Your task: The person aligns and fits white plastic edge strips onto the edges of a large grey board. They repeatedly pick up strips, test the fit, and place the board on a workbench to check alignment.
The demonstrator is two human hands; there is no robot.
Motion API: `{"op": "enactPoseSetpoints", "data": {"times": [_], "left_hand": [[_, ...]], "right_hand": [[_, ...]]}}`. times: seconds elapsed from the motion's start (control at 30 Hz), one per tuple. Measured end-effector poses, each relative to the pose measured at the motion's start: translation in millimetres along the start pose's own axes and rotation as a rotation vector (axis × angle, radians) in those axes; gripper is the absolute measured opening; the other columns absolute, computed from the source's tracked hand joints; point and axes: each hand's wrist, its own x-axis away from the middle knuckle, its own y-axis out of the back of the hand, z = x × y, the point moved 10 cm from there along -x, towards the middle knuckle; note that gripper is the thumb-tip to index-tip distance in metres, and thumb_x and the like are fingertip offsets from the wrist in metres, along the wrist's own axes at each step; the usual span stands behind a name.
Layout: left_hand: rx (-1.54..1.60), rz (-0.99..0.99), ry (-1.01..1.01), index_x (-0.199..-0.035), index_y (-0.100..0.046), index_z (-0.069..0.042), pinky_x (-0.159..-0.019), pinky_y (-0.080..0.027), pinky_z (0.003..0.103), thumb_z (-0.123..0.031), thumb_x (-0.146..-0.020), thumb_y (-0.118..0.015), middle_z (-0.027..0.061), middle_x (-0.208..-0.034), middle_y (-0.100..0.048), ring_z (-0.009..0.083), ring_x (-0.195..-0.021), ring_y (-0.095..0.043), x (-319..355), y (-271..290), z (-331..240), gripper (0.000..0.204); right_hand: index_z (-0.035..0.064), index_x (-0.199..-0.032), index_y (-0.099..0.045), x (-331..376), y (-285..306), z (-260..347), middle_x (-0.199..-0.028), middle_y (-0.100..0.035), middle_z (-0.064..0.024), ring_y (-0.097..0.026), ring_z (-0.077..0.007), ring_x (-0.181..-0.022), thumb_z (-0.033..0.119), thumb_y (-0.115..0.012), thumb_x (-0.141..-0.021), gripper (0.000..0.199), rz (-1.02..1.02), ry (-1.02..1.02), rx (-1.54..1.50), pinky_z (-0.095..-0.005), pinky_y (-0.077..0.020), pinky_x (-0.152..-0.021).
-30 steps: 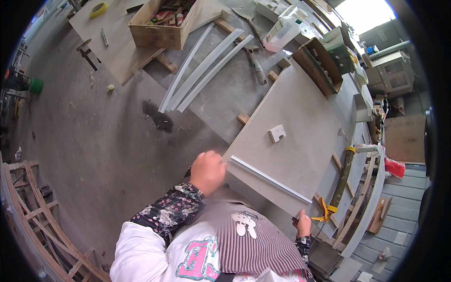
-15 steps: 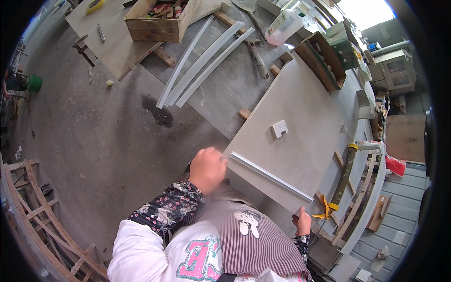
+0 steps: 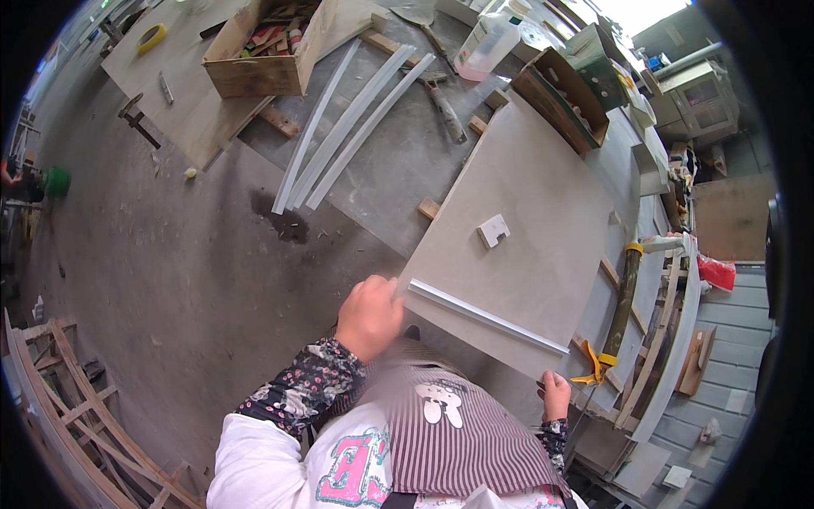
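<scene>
A large flat grey panel (image 3: 509,178) lies on the bench in front of me. Along its near edge runs a narrow silvery strip (image 3: 487,318), and a small white block with a notch (image 3: 493,231) rests farther in. My left hand (image 3: 370,318) is closed at the panel's near left corner, fingers curled over the edge. At the near right corner my right hand (image 3: 555,396) pinches the edge, its fingertips partly hidden. To the right of the panel lies a caulking gun (image 3: 623,305) with yellow ends.
Several long pale strips (image 3: 339,127) lie beyond the panel's left side, beside a scraper (image 3: 445,110). Farther back stand a cardboard box of odds and ends (image 3: 254,72), a clear jug of pink liquid (image 3: 487,47) and an open brown box (image 3: 560,97). A wooden frame (image 3: 76,416) stands at lower left.
The whole view has shifted slightly, turning a little. Both hands stay at the panel's near corners, and the strip and white block keep their places on it.
</scene>
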Motion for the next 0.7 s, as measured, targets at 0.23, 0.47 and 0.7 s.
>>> {"op": "enactPoseSetpoints", "data": {"times": [0.23,0.47,0.7], "left_hand": [[0.067,0.109,0.056,-0.107,-0.064,0.004,-0.074,-0.048,0.039,-0.012,-0.080,-0.064,0.0158,-0.086,-0.063,0.0321,-0.082,-0.060,9.9,-4.9,14.0,0.032],[1.277,0.041,0.646,-0.101,-0.052,-0.003,-0.079,-0.052,0.030,-0.021,-0.095,-0.054,0.0056,-0.095,-0.056,0.0103,-0.083,-0.056,-3.1,-17.7,101.1,0.019],[0.970,0.008,0.423,-0.108,-0.044,-0.005,-0.081,-0.051,0.031,-0.025,-0.099,-0.051,0.0057,-0.099,-0.054,0.0133,-0.088,-0.056,-17.8,-46.2,93.2,0.023]], "right_hand": [[0.0000,-0.095,-0.066,2.2,6.6,-1.4,-0.079,-0.066,-0.0038,-0.062,-0.0116,-0.070,0.030,-0.064,-0.089,0.030,-0.047,-0.030,0.069,-0.0242,-0.0451,-0.058],[0.0020,-0.103,-0.063,2.4,3.3,-6.8,-0.088,-0.066,-0.0029,-0.065,-0.0132,-0.077,0.034,-0.060,-0.092,0.034,0.005,-0.094,0.051,-0.0245,-0.0463,-0.061],[0.0039,-0.101,-0.062,3.6,0.8,-11.2,-0.088,-0.066,-0.0016,-0.065,-0.0125,-0.077,0.035,-0.057,-0.093,0.032,-0.014,-0.104,0.038,-0.0235,-0.0464,-0.061]]}}
